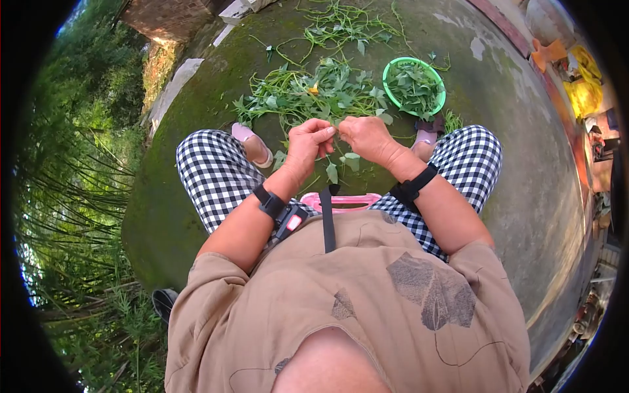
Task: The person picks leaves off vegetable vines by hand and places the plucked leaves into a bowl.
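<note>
My left hand point(311, 142) and my right hand point(367, 138) meet in front of my knees, fingertips pinched close together. A green vine stem appears to run between them, mostly hidden by the fingers. Leaves point(332, 173) hang just below the hands, and they seem to belong to this stem. Right beyond my hands lies a heap of leafy green vines point(327, 85) with an orange-yellow flower point(314, 89) in it. Beside the heap, to the right, a round basket with a bright green rim point(386, 80) holds picked leaves point(417, 88).
Bare vine stems point(347, 25) lie farther out on the mossy concrete ground point(154, 203). Under me is a pink stool point(357, 204). My feet in pink shoes point(253, 144) flank the heap. Bushes point(85, 164) border the left; yellow bags point(583, 88) and clutter stand at right.
</note>
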{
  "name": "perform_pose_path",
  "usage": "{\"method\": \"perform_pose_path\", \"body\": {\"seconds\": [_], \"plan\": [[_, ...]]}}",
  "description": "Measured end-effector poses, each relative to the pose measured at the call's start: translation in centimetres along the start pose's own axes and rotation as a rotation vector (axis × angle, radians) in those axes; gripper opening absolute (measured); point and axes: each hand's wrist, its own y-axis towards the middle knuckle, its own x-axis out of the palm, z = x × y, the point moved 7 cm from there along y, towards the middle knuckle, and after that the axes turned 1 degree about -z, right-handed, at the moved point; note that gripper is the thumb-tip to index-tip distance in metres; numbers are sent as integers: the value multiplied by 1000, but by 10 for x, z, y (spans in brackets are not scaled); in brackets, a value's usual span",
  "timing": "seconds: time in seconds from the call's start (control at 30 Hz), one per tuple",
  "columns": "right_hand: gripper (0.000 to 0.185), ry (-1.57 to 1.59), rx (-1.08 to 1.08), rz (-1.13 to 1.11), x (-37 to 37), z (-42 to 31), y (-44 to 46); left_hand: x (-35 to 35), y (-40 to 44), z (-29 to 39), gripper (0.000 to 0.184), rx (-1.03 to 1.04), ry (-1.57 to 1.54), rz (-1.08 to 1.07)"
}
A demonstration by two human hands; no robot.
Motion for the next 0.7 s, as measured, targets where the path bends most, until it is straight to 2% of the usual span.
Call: {"method": "perform_pose_path", "body": {"seconds": [0.23,0.33,0.57,0.7], "plan": [[14,55,79,17,-13,33,-11,-43,16,13,11,59,-128,232],[16,152,185,48,-20,53,-20,-63,20,17,14,77,-153,278],[15,317,295,241,-38,84,-36,-96,22,26,17,138,-269,421],[15,298,316,277,-41,87,-40,-113,22,30,17,198,-295,481]]}}
